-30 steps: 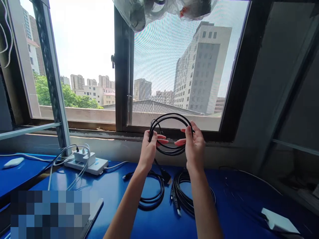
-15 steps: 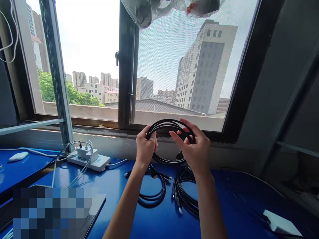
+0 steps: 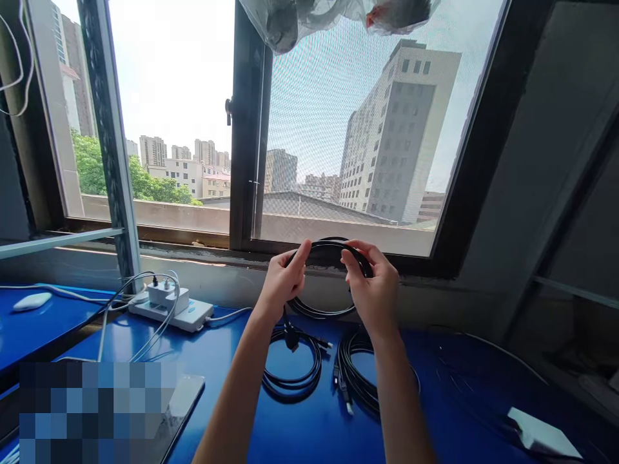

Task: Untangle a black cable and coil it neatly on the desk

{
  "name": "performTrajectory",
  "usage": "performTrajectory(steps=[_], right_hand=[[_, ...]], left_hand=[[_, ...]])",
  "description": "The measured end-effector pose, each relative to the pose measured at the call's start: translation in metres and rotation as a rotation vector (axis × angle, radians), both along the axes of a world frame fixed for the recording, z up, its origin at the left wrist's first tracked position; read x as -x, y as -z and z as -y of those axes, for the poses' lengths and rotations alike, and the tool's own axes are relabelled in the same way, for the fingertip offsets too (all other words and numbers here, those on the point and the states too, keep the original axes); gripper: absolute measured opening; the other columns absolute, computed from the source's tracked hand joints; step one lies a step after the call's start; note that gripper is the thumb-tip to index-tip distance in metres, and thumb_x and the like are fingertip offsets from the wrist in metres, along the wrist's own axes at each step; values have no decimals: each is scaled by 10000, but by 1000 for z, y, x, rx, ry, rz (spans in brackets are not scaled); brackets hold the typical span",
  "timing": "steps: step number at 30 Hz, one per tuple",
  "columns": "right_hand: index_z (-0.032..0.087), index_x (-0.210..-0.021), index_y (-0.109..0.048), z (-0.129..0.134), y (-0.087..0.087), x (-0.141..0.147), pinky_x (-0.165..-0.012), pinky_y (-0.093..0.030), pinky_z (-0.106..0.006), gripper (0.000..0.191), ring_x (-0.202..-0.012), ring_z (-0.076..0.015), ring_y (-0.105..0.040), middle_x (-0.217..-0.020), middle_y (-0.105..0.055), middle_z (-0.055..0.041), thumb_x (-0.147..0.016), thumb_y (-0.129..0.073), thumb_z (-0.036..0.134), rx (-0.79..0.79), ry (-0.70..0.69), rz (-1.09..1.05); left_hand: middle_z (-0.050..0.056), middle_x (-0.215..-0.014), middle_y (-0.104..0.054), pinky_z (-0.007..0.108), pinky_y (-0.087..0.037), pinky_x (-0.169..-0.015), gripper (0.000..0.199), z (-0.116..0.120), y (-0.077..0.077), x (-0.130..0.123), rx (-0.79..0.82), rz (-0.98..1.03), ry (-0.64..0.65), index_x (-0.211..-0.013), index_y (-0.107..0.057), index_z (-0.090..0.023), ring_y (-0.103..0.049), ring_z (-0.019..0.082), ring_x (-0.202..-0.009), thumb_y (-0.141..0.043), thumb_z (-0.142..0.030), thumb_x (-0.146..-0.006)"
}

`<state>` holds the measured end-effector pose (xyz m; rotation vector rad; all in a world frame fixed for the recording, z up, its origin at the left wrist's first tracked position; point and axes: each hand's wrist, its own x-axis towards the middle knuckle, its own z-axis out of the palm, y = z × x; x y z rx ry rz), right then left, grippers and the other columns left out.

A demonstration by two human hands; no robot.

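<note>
A coiled black cable (image 3: 322,314) is held up in the air between my two hands, in front of the window's lower edge. My left hand (image 3: 285,278) is wrapped round the coil's left side, its thumb pointing up. One cable plug (image 3: 291,338) dangles below that hand. On the coil's right side my right hand (image 3: 371,278) grips the loops between thumb and fingers. Beneath, two more black cable coils lie on the blue table: a smaller one (image 3: 294,386) at the left and a thicker one (image 3: 349,370) at the right, partly behind my right forearm.
A white power strip (image 3: 196,314) with plugs and looping wires sits at the back left. Nearer is a dark flat device (image 3: 186,403) beside a blurred patch. A white box (image 3: 546,432) lies at the right. A plastic bag (image 3: 333,16) hangs above, before the window.
My right hand has moved slightly left and closed onto the coil. My left thumb has risen over the loops. The dangling plug has shifted a little left and down.
</note>
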<state>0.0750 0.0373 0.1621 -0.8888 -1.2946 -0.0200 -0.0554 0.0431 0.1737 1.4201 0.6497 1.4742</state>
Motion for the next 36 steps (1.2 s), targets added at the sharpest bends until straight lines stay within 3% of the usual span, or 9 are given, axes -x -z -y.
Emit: performTrajectory(steps=[7,12,16,22,30,36], right_hand=[[198,-844,-593,-10,6,10,-637,-483,-291,340,-704,-148,-578,-833,-618,-38,-794,-559,532,-137,63,-30],[232,-1116,-605,-9,5,5,-502,-465,-249,528,-706,-143,-560,-1055,-593,-85,-684,-679,528,-84,142,57],[212,-1010,-679,-9,5,2,-636,-513,-311,325,-879,-214,-594,-1027,-631,-103,-725,-638,364,-33,224,113],[185,-819,-691,7,-1,9,-626,-494,-295,197,-676,-183,-648,-727,-693,-49,-799,-557,328,170,19,143],[187,-749,-695,20,-10,11,-678,-517,-338,227,-693,-193,-668,-747,-718,-47,-761,-621,401,66,-126,-24],[178,-801,-698,36,-20,15,-571,-533,-285,241,-576,-141,-637,-677,-697,-23,-707,-651,395,95,-348,-143]], left_hand=[[-107,-377,-192,197,-64,-327,614,-3,-1,5,-12,64,-74,-455,-273,-207,-165,5,-313,-669,-670,-534],[-89,-371,-217,205,-93,-337,630,4,-4,11,-127,59,-154,-406,-261,-199,-160,7,-339,-661,-659,-567],[-85,-360,-214,209,-94,-336,651,9,-7,15,-194,52,-141,-378,-249,-194,-159,5,-335,-671,-657,-557],[-96,-337,-170,196,-64,-305,707,10,-11,16,-173,260,-114,-377,-198,-196,-160,2,-293,-693,-691,-478],[-88,-369,-149,204,-59,-297,702,11,-11,12,-109,315,-139,-414,-158,-197,-140,7,-301,-627,-680,-613],[-86,-389,-141,223,-51,-301,676,6,-9,10,-93,328,-128,-420,-177,-205,-126,16,-311,-610,-674,-642]])
